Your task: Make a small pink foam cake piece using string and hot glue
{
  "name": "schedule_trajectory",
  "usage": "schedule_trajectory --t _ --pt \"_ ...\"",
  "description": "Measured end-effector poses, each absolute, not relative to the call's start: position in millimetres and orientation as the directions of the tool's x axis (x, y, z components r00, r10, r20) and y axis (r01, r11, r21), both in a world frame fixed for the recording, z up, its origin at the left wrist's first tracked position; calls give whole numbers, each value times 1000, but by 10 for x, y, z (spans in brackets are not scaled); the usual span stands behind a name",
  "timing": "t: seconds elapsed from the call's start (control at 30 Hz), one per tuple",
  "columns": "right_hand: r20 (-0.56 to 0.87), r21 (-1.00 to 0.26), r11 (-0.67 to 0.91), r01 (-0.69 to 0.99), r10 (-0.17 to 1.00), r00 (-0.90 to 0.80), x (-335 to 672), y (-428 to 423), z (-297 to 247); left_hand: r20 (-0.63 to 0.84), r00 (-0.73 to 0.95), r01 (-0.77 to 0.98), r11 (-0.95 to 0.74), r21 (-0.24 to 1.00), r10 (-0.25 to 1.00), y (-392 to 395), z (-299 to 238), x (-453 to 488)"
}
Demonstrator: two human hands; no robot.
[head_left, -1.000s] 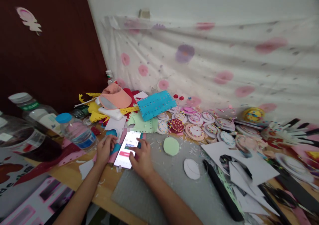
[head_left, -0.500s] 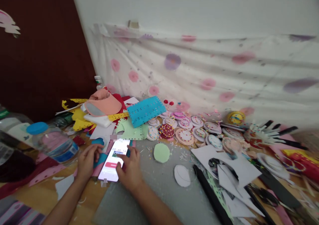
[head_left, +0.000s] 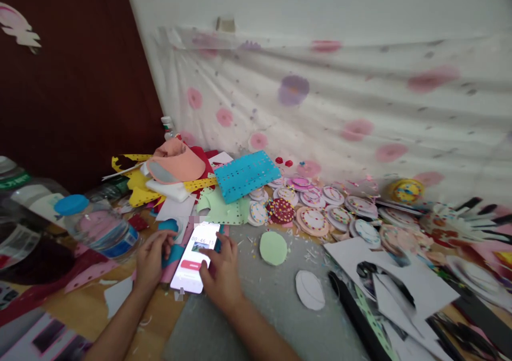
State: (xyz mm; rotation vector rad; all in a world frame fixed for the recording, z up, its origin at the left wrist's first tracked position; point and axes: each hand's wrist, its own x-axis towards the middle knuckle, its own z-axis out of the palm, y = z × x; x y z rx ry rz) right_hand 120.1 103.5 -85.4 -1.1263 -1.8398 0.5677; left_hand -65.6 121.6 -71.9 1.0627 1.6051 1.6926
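A lit smartphone [head_left: 193,256] lies on the table, its screen showing large timer digits and a red button. My right hand [head_left: 224,269] hovers over the phone's right side, fingers bent and spread, some at or just above the screen. At the left side is my left hand [head_left: 152,258], fingers loosely curled and slightly apart, with nothing visible in them. Beneath the phone and beside the left hand are pink and blue foam pieces [head_left: 176,255]. To the right, a pale green foam disc [head_left: 273,248] and a white oval piece [head_left: 310,290] rest on the grey mat [head_left: 240,233].
A blue-capped bottle [head_left: 100,225] and a dark drink bottle [head_left: 32,251] stand left. Behind lie a peach visor [head_left: 176,161] and a blue dotted foam sheet [head_left: 247,176]. Many decorated discs [head_left: 312,220] line the wall. Scissors [head_left: 460,331] and paper scraps [head_left: 404,291] lie right.
The whole view has shifted, so things appear further right. The timer reading has gone up by a second. Both hands keep nearly the same place around the phone.
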Motion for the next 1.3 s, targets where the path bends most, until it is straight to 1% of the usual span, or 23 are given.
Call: schedule_trajectory --t 0.17,0.37,0.87,1.1,1.3 --pt "428 -758 470 452 882 -199 1205 1023 -865 137 -534 99 -100 990 834 1208 -748 -654" --pt "392 -758 457 465 889 -235 1232 1023 -838 116 -515 87 -82 993 850 1206 -781 -674" --pt "394 -760 451 468 892 -220 1227 1007 -810 115 -510 92 -79 993 852 1213 -770 -663" --pt "439 -756 485 440 874 -209 1234 1005 -813 109 -512 84 -77 994 852 1230 -765 -662" --pt "434 -755 484 442 874 -217 1234 1020 -805 107 -512 86 -74 994 852 1242 -740 -642"
